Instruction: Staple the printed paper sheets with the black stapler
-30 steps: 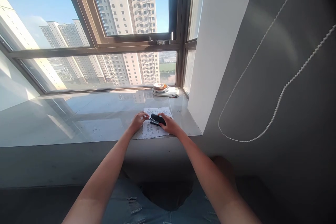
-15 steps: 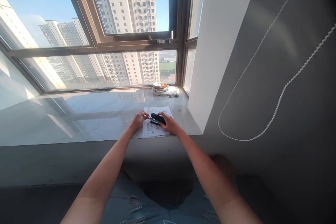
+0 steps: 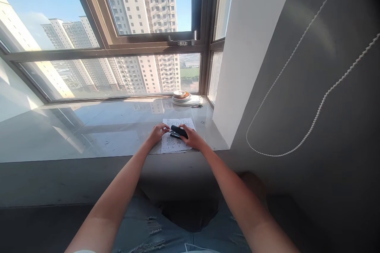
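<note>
A black stapler [image 3: 179,131] lies over a printed sheet of paper [image 3: 175,145] on the window sill, its top arm raised from its base. Wrapped round the stapler's rear end is my right hand [image 3: 191,137]. At the stapler's front end my left hand [image 3: 158,132] has its thumb and forefinger pinched together. Whatever sits between those fingertips is too small to make out. The paper lies flat beneath both hands and the stapler.
Behind the paper, near the window, stands a stack of plates [image 3: 181,98] with small dark items [image 3: 197,106] beside it. Tiny slivers [image 3: 107,142] lie on the glossy sill [image 3: 89,126]. A beaded blind chain [image 3: 279,155] hangs at the right wall.
The view has shifted slightly. Both hands stay at the stapler, with my left fingertips still at its front end; the stapler remains opened.
</note>
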Available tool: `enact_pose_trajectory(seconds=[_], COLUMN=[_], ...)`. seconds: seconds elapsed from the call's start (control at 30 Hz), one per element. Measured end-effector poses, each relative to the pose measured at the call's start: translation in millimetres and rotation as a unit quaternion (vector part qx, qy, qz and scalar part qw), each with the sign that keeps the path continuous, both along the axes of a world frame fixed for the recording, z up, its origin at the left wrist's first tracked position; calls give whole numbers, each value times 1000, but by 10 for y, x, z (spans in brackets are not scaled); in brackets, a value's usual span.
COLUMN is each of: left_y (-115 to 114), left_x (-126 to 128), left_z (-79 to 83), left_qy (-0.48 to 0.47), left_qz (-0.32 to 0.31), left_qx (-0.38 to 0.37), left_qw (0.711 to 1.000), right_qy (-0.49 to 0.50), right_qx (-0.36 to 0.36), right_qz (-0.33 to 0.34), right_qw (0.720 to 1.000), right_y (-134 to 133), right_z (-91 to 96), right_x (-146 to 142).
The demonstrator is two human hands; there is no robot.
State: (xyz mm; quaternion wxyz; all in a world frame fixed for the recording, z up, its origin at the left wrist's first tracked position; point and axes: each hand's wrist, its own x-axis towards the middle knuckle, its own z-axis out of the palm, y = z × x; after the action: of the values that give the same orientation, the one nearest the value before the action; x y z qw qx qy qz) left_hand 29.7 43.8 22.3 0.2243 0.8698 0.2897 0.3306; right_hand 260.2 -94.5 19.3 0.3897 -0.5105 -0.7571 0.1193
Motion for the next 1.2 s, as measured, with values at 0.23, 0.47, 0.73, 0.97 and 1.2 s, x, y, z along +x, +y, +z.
enact_pose_trajectory(seconds=[0.23,0.47,0.73,0.97,1.2], left_y=[6,-11,-60,-35,-26], left_x=[20,26,7,4,18], left_z=[-9,-7,13,24,11], left_qy=[5,22,11,23,24], left_qz=[7,2,6,13,5], left_qx=[-8,0,27,55,41], left_qw=[1000,1000,1000,998,999], right_qy=[4,8,9,5,9], right_qx=[2,-3,-5,-4,1], right_qz=[-3,1,2,4,7], right_qw=[1000,1000,1000,1000,1000], right_y=[-5,-29,-28,-29,-23], right_z=[8,44,43,44,24], right_x=[-5,-8,-2,-5,8])
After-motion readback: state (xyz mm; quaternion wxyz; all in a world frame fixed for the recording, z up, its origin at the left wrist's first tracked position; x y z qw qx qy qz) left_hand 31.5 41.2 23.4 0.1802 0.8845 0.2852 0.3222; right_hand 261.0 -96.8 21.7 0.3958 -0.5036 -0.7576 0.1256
